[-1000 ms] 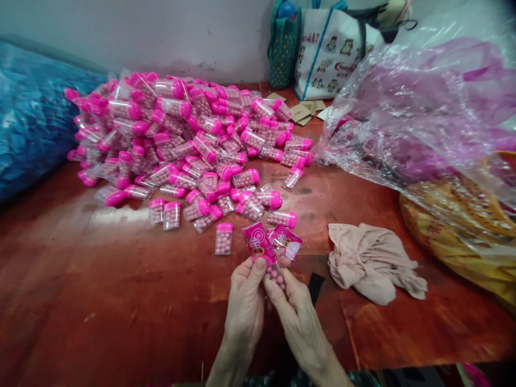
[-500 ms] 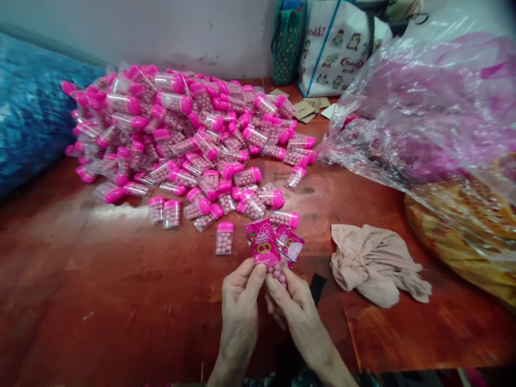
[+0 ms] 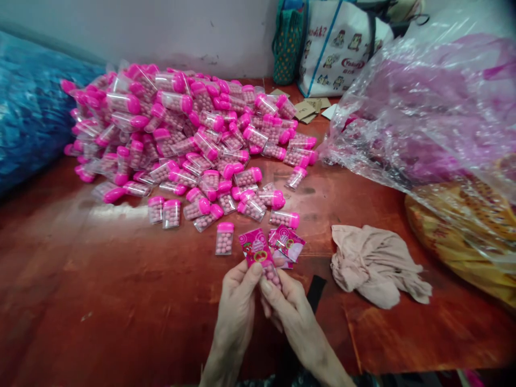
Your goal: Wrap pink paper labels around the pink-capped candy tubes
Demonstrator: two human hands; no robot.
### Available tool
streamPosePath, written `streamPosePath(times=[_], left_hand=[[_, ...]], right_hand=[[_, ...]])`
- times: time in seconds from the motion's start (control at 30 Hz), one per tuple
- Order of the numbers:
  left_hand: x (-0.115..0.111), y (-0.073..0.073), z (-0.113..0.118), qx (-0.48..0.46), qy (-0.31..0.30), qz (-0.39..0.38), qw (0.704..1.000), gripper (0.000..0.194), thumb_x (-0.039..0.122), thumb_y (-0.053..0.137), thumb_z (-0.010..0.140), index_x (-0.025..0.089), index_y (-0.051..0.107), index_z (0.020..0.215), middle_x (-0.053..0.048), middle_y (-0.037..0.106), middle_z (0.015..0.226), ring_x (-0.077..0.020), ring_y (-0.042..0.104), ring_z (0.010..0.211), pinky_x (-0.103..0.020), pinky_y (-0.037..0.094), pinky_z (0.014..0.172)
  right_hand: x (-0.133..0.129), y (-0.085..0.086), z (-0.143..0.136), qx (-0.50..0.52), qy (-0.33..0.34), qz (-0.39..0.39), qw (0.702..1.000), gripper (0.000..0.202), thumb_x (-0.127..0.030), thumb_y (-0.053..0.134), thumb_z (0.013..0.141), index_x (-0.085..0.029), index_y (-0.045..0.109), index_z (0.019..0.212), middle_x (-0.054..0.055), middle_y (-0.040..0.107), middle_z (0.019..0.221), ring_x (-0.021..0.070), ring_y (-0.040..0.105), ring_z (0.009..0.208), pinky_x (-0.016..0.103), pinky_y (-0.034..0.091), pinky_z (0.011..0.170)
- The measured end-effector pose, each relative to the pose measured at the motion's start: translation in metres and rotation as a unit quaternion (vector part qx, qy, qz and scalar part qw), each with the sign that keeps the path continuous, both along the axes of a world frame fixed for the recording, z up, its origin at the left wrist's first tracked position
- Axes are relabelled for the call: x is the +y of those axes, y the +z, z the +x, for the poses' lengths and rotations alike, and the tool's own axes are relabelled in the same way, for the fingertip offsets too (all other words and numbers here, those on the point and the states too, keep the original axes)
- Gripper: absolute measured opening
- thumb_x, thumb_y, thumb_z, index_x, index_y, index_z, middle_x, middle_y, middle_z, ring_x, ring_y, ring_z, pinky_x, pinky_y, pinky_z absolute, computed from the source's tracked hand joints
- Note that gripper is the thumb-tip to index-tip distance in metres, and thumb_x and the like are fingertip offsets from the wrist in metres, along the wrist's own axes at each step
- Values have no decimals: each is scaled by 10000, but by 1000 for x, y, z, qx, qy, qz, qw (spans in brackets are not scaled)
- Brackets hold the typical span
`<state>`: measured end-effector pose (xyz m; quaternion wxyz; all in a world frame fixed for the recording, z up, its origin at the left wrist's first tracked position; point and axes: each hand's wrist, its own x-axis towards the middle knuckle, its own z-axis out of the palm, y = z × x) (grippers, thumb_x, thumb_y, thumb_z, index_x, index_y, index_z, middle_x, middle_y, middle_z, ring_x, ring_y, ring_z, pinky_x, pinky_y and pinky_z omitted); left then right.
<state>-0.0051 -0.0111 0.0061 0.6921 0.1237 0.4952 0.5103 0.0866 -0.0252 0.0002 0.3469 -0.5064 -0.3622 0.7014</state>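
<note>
One blue sack (image 3: 36, 107) is lying left of the heap of pink-capped candy containers (image 3: 181, 123), running out of frame. Dozens are overlapping in that heap, hiding one another too much for counting. One separate container (image 3: 224, 239) is resting in front of the heap. Nearer the camera than the heap, the left hand (image 3: 237, 298) is pinching one pink printed wrapper (image 3: 255, 247), thumb on its lower end, other fingers partly hidden. The right hand (image 3: 292, 306) is closing thumb and fingers around one candy-filled clear box (image 3: 273, 275), covering its lower part; whether its top is sitting inside the wrapper, I cannot tell. At least two loose wrappers (image 3: 289, 243) are overlapping before the heap's right half. One white Yakult bag (image 3: 342, 54) is standing behind the heap's right end, top cut off. One crumpled cloth (image 3: 379, 263) is lying right of the heap, nearer the camera.
</note>
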Motion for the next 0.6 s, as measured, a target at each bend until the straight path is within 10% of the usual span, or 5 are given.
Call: streamPosePath(times=[0.6], left_hand=[[-11,0,7,-21,2,-50,999,219,311,548,783,116,624,849,71,369,446,-39,233,356,-159,304,309]], right_hand=[[7,-1,5,-42,49,72,995,230,-302,484,847,-165,501,663,-54,472,525,56,427,408,162,333,390]])
